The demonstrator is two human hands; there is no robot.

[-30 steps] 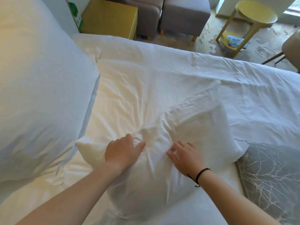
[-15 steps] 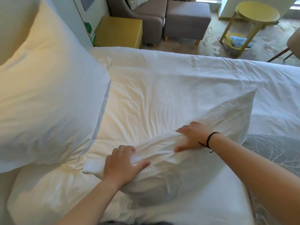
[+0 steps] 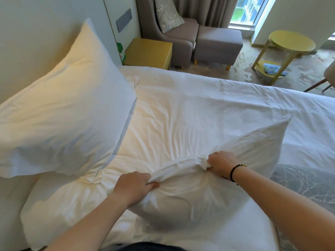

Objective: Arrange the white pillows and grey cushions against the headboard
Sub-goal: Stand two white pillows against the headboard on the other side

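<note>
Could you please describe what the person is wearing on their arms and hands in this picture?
Both forearms are bare, with no sleeves in view. The right hand has a thin black cord bracelet at the wrist, with a small gold-coloured piece on it and a loose end trailing. The left hand and its wrist show no band; no ring is visible from this angle.

You are looking past the bed (image 3: pixel 199 91) at a yellow bedside cabinet (image 3: pixel 148 52) sitting against the pale wall (image 3: pixel 45 24), a grey armchair (image 3: pixel 172 33) and footstool (image 3: pixel 217 44) standing beside it, a round yellow side table (image 3: pixel 291 41) resting on patterned carpet (image 3: pixel 253 71), and daylight coming through the curtained window (image 3: pixel 248 9).
</note>
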